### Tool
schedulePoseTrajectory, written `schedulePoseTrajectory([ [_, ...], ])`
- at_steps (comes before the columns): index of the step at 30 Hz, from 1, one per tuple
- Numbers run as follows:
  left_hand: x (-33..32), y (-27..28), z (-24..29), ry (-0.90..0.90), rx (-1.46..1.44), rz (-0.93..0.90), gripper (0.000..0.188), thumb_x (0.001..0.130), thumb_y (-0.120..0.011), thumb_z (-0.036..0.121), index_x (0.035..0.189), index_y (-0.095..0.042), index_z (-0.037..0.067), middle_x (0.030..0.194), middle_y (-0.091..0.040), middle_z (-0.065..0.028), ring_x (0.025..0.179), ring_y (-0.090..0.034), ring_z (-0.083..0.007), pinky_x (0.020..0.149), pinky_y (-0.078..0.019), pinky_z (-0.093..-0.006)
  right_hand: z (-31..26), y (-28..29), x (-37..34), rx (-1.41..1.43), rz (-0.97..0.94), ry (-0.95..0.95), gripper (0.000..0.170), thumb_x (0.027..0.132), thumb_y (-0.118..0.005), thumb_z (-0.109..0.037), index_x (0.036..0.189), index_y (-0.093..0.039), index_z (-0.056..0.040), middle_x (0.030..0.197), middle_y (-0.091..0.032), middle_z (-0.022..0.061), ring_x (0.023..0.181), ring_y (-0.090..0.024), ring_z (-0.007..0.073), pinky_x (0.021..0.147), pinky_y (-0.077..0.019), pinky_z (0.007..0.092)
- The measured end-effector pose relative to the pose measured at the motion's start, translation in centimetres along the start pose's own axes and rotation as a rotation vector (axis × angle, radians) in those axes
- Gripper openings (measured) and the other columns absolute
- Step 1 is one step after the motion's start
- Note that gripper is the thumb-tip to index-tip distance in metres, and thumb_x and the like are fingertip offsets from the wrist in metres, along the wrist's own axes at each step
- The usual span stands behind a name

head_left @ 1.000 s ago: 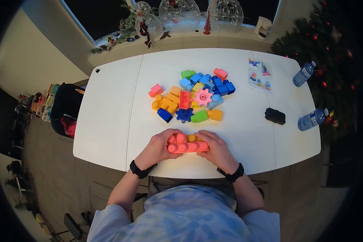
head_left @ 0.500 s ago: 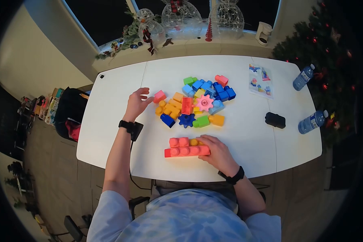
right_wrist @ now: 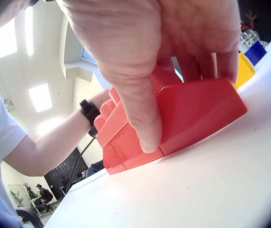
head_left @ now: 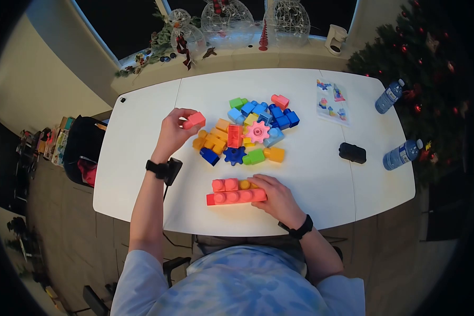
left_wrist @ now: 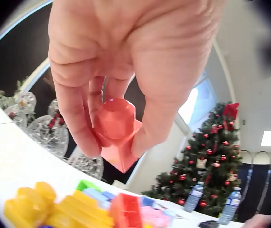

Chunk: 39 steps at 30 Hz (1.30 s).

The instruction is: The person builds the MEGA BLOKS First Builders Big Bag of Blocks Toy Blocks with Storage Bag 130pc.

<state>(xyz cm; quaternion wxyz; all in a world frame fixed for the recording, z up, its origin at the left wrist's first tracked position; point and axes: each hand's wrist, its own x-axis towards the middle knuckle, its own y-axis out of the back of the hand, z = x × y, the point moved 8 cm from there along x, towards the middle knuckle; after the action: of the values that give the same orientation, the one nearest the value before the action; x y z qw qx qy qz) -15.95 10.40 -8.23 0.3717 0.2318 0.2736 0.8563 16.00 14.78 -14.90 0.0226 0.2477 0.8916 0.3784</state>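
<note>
My left hand pinches a coral toy building block between thumb and fingers, at the left side of the brick pile. In the left wrist view this block hangs above the tabletop, with one round stud facing the camera. Near the table's front edge, my right hand grips the right end of a coral brick assembly. That assembly has a long studded row, a shorter coral piece behind its left part and an orange piece partly under my fingers. In the right wrist view my thumb presses the assembly's red side.
Beyond the assembly lies a pile of orange, blue, green and yellow bricks, with a pink gear and a dark blue gear. Rightward are a picture sheet, a black case and two water bottles on the white table.
My left hand has left the assembly, reached forward and left to the pile's edge, and taken hold of the single coral block there. My right hand stays on the assembly.
</note>
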Motion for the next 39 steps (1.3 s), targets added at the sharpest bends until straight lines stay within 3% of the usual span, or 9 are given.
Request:
schedulePoseTrajectory([
  [2,-3.5,-0.8,5.7,-0.262,-0.023,-0.184,0.040,0.083,-0.083,0.010,0.119,-0.070,0.002,0.106,-0.074,-0.0077,0.090,-0.071,-0.0166,0.082,-0.0596,-0.0313,-0.1,0.1,0.0,0.004,-0.001,0.006,0.060,0.079,-0.082,-0.014,0.135,-0.062,-0.0114,0.138,-0.061,0.0094,0.124,-0.062,0.0296,0.100,-0.0544,0.0409],
  [6,-11.4,-4.2,12.7,-0.416,0.108,-0.381,0.042,0.080,-0.084,0.012,0.119,-0.069,0.006,0.107,-0.071,-0.0115,0.089,-0.071,-0.0272,0.081,-0.0597,-0.0346,0.0,-0.2,0.1,-0.012,-0.003,0.006,0.060,0.078,-0.083,-0.014,0.134,-0.061,-0.0105,0.137,-0.062,0.0096,0.124,-0.061,0.0299,0.100,-0.0546,0.0410],
  [15,-14.4,-8.6,12.8,-0.615,0.288,-0.443,0.027,0.086,-0.073,0.007,0.113,-0.071,0.011,0.106,-0.063,-0.0098,0.096,-0.063,-0.0315,0.085,-0.0543,-0.0417,0.2,-0.2,0.1,0.005,-0.005,0.008,0.062,0.073,-0.085,-0.014,0.130,-0.061,-0.0078,0.136,-0.062,0.0103,0.124,-0.061,0.0309,0.100,-0.0544,0.0408],
  [22,-13.5,-8.6,13.0,-0.591,0.283,-0.470,0.034,0.089,-0.071,0.010,0.122,-0.064,0.006,0.106,-0.065,-0.0125,0.099,-0.063,-0.0332,0.090,-0.0521,-0.0444,0.3,-0.3,0.2,-0.015,-0.037,-0.055,0.078,0.075,-0.085,-0.014,0.144,-0.051,-0.0055,0.137,-0.062,0.0151,0.127,-0.060,0.0318,0.101,-0.0538,0.0412],
  [24,-13.3,-9.3,11.0,-0.404,0.255,-0.626,0.043,0.090,-0.073,0.016,0.130,-0.061,0.005,0.115,-0.067,-0.0151,0.105,-0.064,-0.0345,0.095,-0.0511,-0.0440,0.4,-0.4,0.1,-0.021,-0.030,-0.049,0.077,0.075,-0.086,-0.014,0.144,-0.051,-0.0054,0.137,-0.062,0.0151,0.126,-0.061,0.0320,0.101,-0.0538,0.0412],
  [28,-14.5,-9.5,10.7,-0.436,0.133,-0.692,0.057,0.089,-0.077,0.027,0.139,-0.057,0.006,0.132,-0.065,-0.0165,0.120,-0.062,-0.0362,0.107,-0.0469,-0.0482,0.5,-0.4,0.1,-0.014,-0.021,-0.044,0.076,0.074,-0.086,-0.014,0.142,-0.052,-0.0052,0.137,-0.062,0.0152,0.126,-0.061,0.0325,0.101,-0.0537,0.0415],
  [30,-15.1,-8.3,11.8,-0.559,0.295,-0.547,0.074,0.085,-0.081,0.036,0.149,-0.051,0.013,0.146,-0.059,-0.0127,0.135,-0.054,-0.0360,0.118,-0.0378,-0.0533,0.5,-0.5,0.1,-0.011,-0.029,-0.049,0.076,0.074,-0.086,-0.014,0.141,-0.052,-0.0052,0.137,-0.062,0.0151,0.126,-0.061,0.0325,0.101,-0.0536,0.0414],
  [33,-15.5,-8.6,9.9,-0.546,0.447,-0.598,0.082,0.081,-0.084,0.039,0.153,-0.048,0.021,0.152,-0.055,-0.0070,0.141,-0.050,-0.0345,0.122,-0.0307,-0.0576,0.4,-0.4,0.2,-0.014,-0.035,-0.053,0.075,0.074,-0.087,-0.015,0.140,-0.052,-0.0050,0.137,-0.062,0.0150,0.127,-0.061,0.0324,0.101,-0.0536,0.0414],
  [39,-15.3,-9.3,8.5,-0.469,0.262,-0.626,0.089,0.076,-0.088,0.034,0.154,-0.047,0.024,0.151,-0.056,-0.0060,0.141,-0.050,-0.0338,0.120,-0.0363,-0.0496,0.3,-0.5,0.3,-0.028,-0.049,-0.042,0.075,0.075,-0.087,-0.015,0.141,-0.053,-0.0055,0.138,-0.062,0.0149,0.127,-0.060,0.0318,0.101,-0.0535,0.0413],
])
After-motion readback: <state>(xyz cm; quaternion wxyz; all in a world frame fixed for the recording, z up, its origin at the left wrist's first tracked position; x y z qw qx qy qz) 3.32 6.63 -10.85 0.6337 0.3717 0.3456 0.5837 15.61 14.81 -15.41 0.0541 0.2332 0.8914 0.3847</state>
